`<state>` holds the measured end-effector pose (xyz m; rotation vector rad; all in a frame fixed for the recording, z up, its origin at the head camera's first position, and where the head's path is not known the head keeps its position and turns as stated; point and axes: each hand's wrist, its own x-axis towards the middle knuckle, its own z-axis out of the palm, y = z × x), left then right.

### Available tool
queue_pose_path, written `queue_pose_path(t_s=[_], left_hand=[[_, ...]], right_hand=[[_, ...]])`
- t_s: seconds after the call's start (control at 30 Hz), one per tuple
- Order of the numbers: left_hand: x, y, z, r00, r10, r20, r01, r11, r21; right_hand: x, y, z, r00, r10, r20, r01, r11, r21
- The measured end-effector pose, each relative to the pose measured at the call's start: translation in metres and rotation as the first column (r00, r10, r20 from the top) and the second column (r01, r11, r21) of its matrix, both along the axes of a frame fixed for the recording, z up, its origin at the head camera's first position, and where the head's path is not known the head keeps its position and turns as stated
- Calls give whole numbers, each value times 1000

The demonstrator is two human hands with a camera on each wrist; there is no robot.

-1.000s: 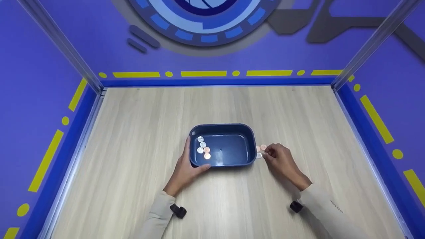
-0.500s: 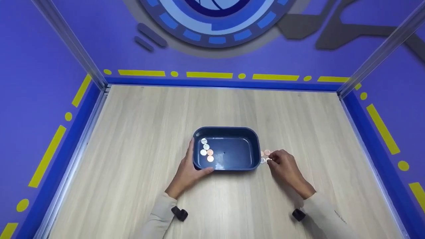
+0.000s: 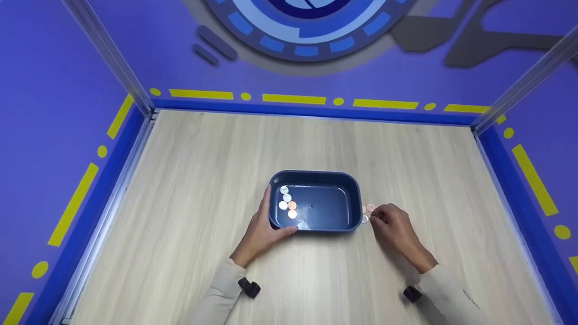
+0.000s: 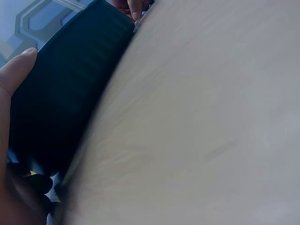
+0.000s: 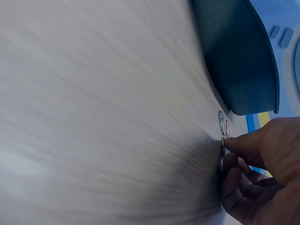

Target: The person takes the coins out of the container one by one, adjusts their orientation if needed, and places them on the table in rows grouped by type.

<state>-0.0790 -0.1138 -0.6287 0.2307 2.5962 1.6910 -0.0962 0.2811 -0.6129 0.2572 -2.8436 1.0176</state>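
Observation:
A dark blue rectangular container (image 3: 329,203) stands on the wooden table. Several coins (image 3: 287,197), silver and copper, lie flat at the left of its floor. My left hand (image 3: 262,230) grips its left front corner, thumb over the front rim and fingers along the left wall. Beyond the right wall, my right hand (image 3: 396,228) pinches a silver coin (image 5: 223,146) between thumb and index finger at the table surface. Beside those fingertips lie another silver coin (image 3: 365,219) and two copper coins (image 3: 370,207), close to the container.
Purple walls with yellow markings (image 3: 293,99) enclose the table (image 3: 235,149) at the back and both sides. Metal corner posts (image 3: 113,58) rise at the back. Black straps (image 3: 412,294) sit on both sleeved wrists.
The head view has shifted, so everything appears farther right. The right fingers stay by the coins, and the silver coin at their tips now shows almost edge-on. The left hand's grip is unchanged.

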Motion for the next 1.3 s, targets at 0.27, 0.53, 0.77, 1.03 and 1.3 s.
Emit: queue_pose_path(t_s=[0.27, 0.53, 0.77, 1.03, 1.3], left_hand=[[0, -1, 1, 1000, -8, 2, 8, 1000, -4], [-1, -3, 1, 1000, 2, 4, -2, 1000, -11], [-2, 0, 0, 1000, -9, 3, 9, 1000, -10], [-3, 0, -1, 1000, -11, -22, 11, 1000, -10], [-1, -6, -2, 1000, -17, -4, 17, 1000, -19]], right_hand=[[-9, -9, 29, 993, 11, -115, -20, 997, -71], [-26, -41, 63, 974, 147, -171, -164, 982, -92], [-41, -74, 73, 947, 276, -165, -286, 957, -39], [-59, -108, 72, 895, 445, -26, -442, 894, 75], [-75, -135, 69, 828, 554, 84, -560, 813, 161]])
